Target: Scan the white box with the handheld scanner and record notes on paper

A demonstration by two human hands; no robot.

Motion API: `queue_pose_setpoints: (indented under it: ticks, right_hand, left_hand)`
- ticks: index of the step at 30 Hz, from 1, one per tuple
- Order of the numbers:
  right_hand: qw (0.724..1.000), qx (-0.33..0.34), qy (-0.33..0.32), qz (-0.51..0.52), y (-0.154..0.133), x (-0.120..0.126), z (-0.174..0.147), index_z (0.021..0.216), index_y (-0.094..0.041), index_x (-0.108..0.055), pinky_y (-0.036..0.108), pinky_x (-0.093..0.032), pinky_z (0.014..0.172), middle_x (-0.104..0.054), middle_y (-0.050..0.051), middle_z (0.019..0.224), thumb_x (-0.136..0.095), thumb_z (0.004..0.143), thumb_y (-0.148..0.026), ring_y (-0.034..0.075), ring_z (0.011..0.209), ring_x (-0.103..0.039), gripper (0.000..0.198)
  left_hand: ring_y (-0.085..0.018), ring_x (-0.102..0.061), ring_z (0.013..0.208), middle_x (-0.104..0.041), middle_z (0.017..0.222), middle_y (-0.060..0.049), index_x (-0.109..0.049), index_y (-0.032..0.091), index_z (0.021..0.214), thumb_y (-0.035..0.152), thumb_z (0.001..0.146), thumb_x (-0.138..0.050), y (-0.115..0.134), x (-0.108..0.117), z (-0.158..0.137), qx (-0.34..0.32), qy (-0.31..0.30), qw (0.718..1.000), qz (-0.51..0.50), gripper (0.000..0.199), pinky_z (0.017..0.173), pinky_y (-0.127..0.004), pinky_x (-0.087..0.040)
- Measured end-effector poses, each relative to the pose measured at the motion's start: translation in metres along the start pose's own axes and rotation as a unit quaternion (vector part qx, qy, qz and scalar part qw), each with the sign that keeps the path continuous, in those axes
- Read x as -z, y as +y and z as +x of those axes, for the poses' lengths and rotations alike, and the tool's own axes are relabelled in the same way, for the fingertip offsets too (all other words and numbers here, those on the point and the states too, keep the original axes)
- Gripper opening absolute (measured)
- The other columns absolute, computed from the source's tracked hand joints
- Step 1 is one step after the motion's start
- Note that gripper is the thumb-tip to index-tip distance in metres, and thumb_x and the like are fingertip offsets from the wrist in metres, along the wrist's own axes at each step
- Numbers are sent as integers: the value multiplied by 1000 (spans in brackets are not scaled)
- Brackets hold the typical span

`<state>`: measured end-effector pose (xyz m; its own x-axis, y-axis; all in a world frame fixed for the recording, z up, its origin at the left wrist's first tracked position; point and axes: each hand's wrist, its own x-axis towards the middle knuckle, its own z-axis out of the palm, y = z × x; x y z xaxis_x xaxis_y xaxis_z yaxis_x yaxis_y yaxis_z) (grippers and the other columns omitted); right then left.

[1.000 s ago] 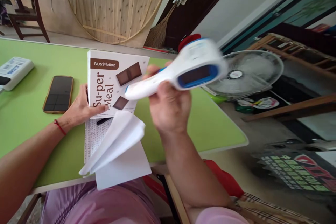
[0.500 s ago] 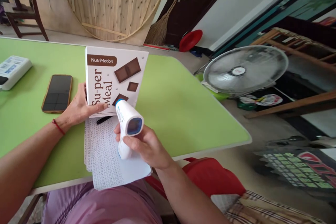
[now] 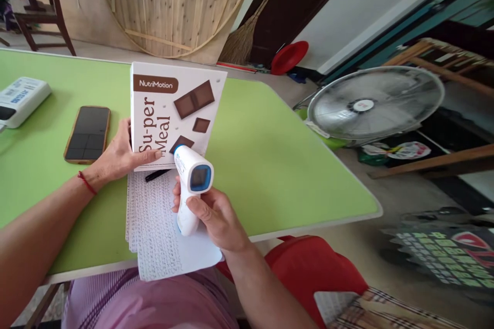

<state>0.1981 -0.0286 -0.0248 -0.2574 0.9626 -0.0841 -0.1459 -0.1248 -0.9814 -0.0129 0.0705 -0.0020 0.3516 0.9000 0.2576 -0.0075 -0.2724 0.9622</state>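
Note:
My left hand (image 3: 121,151) grips the lower left side of a white box (image 3: 189,133) printed with chocolate pieces, holding it upright with the thumb across its front. Wrapped in my right hand (image 3: 214,213) is a white and blue infrared thermometer (image 3: 190,180); its nose points at the lower part of the box and its screen faces me. Whether the nose touches the box I cannot tell. Beneath both lie handwritten sheets of paper (image 3: 154,231), overhanging the table's near edge. A black pen (image 3: 156,175) rests on them, partly hidden behind the thermometer.
On the green table (image 3: 278,164), a phone (image 3: 88,133) lies left of the box, and a white device (image 3: 25,100) sits farther left. A red chair (image 3: 312,277) stands at the near right. Beyond the table's right end is a fan (image 3: 370,105).
The whole view has shifted slightly, so the table and both hands appear a little farther right. Both hands keep their holds, and the thermometer still points at the box.

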Motion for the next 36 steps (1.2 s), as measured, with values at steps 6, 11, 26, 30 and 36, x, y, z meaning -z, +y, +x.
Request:
queue_pose_setpoints:
  ticks: [6, 11, 26, 30, 36]
  right_hand:
    - [999, 25, -9, -26, 0, 0, -1, 90, -22, -65, 33, -52, 65, -60, 2, 78, -69, 80, -57, 15, 68, -55, 36]
    - [998, 42, -2, -44, -1, -2, -1, 90, -23, -63, 32, -49, 66, -57, 1, 76, -67, 82, -57, 16, 70, -54, 36]
    - [999, 36, -5, -32, 0, 0, 0, 90, -22, -65, 31, -47, 64, -58, 2, 78, -67, 81, -59, 15, 69, -52, 39]
    - [999, 30, 1, -24, 2, 0, -1, 93, -22, -66, 30, -48, 64, -59, 3, 80, -67, 81, -59, 14, 69, -53, 39]
    - [999, 37, 2, -29, -4, 0, -2, 84, -21, -64, 28, -46, 58, -55, 0, 72, -70, 79, -57, 14, 66, -51, 37]
  left_hand:
    - [-33, -65, 104, -66, 115, -12, -52, 21, 120, 35, 68, -87, 0, 2, 2, 1, 0, 1000, 10, 64, 86, -52, -58]
    - [-34, -62, 113, -64, 120, -12, -50, 22, 121, 32, 66, -89, -6, 4, 2, -7, 8, 1000, -2, 69, 95, -53, -55]
    - [-34, -61, 113, -63, 121, -12, -50, 20, 125, 37, 71, -86, -3, 4, 3, -26, -11, 999, 32, 67, 94, -52, -55]
    - [-34, -60, 115, -62, 123, -11, -48, 22, 126, 36, 70, -86, -8, 5, 2, -39, -7, 999, 25, 70, 96, -53, -55]
    - [-36, -60, 117, -62, 122, -11, -48, 24, 128, 39, 66, -89, -17, 6, 1, -61, 3, 998, 26, 76, 97, -57, -54]
